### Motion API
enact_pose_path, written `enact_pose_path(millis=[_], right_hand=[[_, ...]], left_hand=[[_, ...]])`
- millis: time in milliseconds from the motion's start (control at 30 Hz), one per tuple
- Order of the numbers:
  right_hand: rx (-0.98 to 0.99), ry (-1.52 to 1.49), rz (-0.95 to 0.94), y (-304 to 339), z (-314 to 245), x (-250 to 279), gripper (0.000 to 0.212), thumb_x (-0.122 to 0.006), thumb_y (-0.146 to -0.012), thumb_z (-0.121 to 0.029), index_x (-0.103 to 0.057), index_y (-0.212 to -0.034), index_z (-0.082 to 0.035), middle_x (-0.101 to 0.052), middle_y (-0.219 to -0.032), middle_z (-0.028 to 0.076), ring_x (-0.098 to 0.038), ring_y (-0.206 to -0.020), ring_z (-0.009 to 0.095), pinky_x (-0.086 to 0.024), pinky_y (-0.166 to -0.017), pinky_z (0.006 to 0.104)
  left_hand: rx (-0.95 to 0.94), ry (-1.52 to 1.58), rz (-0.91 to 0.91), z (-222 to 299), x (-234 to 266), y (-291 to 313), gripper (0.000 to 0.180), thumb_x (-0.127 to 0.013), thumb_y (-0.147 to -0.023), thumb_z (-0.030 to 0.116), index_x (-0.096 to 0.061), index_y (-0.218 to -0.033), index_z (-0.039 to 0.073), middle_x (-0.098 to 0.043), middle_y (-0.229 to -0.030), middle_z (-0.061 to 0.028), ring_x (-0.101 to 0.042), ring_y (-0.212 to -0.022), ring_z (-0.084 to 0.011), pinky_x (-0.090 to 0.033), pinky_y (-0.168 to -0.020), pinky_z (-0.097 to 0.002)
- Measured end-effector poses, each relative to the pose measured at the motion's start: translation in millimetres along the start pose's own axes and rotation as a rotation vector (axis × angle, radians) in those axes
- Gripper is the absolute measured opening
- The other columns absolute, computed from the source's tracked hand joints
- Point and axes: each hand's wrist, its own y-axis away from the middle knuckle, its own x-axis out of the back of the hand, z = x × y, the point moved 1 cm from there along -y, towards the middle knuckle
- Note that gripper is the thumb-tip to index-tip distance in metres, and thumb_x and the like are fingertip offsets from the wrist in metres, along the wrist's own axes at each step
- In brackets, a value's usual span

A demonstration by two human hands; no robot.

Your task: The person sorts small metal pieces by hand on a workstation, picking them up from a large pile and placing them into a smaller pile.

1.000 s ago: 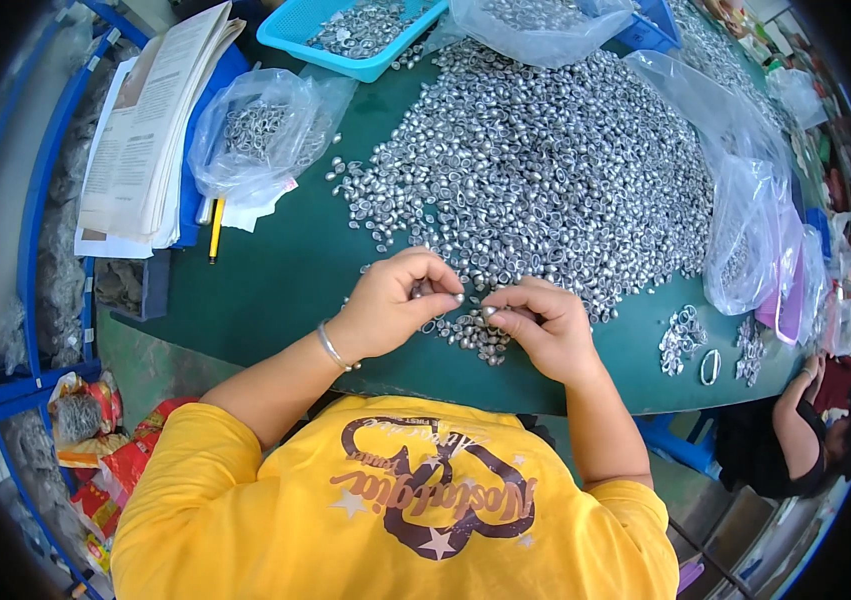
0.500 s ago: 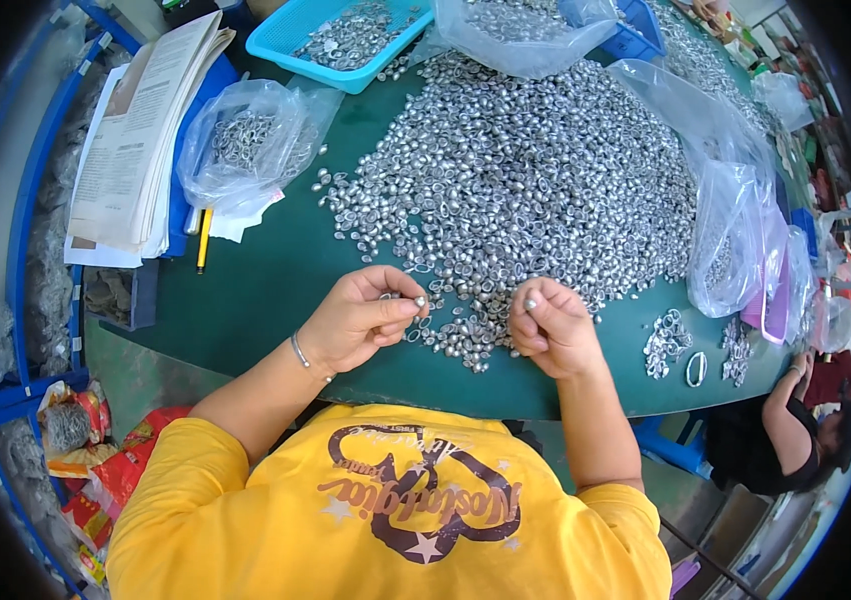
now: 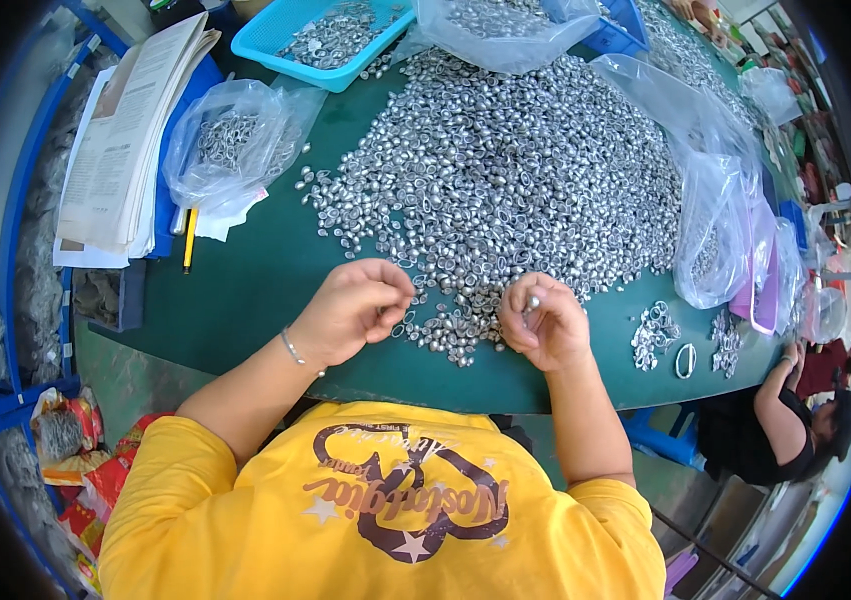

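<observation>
Fingers (image 3: pixel 530 305) pinching silver piece (image 3: pixel 533 299), pile-edge.

A heap of metal pieces (image 3: pixel 505 170) lies mid-table; papers (image 3: pixel 125 140) left, tray (image 3: pixel 275 40) behind, bags (image 3: pixel 725 230) probably right.

Both forearms come up from the lower edge, yellow sleeves at the shoulders, and meet the near edge of the green table (image 3: pixel 245 300). Left hand (image 3: pixel 350 310) curled over that edge, fingers bunched, bracelet on the wrist. Right hand (image 3: pixel 543 322) fisted just beside it, fingertips pinched together, the two hands apart.
</observation>
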Motion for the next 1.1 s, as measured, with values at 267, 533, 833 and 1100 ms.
enact_pose_path(millis=[267,533,833,1100], right_hand=[[0.458,1.854,0.152,-18,9,-34,0.007,-0.061,-0.076,-0.012,-0.063,-0.082,-0.009,-0.06,-0.072,0.01,-0.06,-0.063,0.029,-0.049,-0.054,0.0372],[0.404,2.075,0.164,-16,11,-42,0.011,-0.062,-0.077,-0.012,-0.064,-0.087,-0.01,-0.058,-0.068,0.007,-0.059,-0.058,0.028,-0.047,-0.051,0.0384],[0.542,1.75,0.057,-19,14,-42,0.008,-0.061,-0.08,-0.008,-0.059,-0.086,-0.005,-0.056,-0.069,0.009,-0.058,-0.059,0.026,-0.046,-0.052,0.0332],[0.133,1.128,0.195,-21,16,-39,0.013,-0.063,-0.08,-0.002,-0.058,-0.092,-0.001,-0.057,-0.077,0.005,-0.051,-0.062,0.013,-0.042,-0.057,0.0236]], left_hand=[[-0.725,-1.588,0.073,-25,-34,-33,0.011,-0.068,-0.072,0.013,-0.061,-0.076,0.005,-0.054,-0.074,-0.01,-0.058,-0.068,-0.0286,-0.048,-0.061,-0.0367],[-0.685,-1.422,0.053,-17,-20,-17,0.011,-0.061,-0.078,0.001,-0.057,-0.088,0.001,-0.052,-0.08,-0.0112,-0.056,-0.072,-0.0248,-0.046,-0.063,-0.0335],[-0.08,-0.448,0.094,-4,-2,-1,0.012,-0.051,-0.09,0.006,-0.055,-0.101,0.001,-0.059,-0.082,-0.005,-0.054,-0.066,-0.0079,-0.046,-0.06,-0.0195],[0.055,0.04,-0.006,-7,4,1,0.014,-0.052,-0.089,0.004,-0.055,-0.102,0.001,-0.061,-0.091,-0.0092,-0.058,-0.074,-0.0106,-0.05,-0.065,-0.0227]])
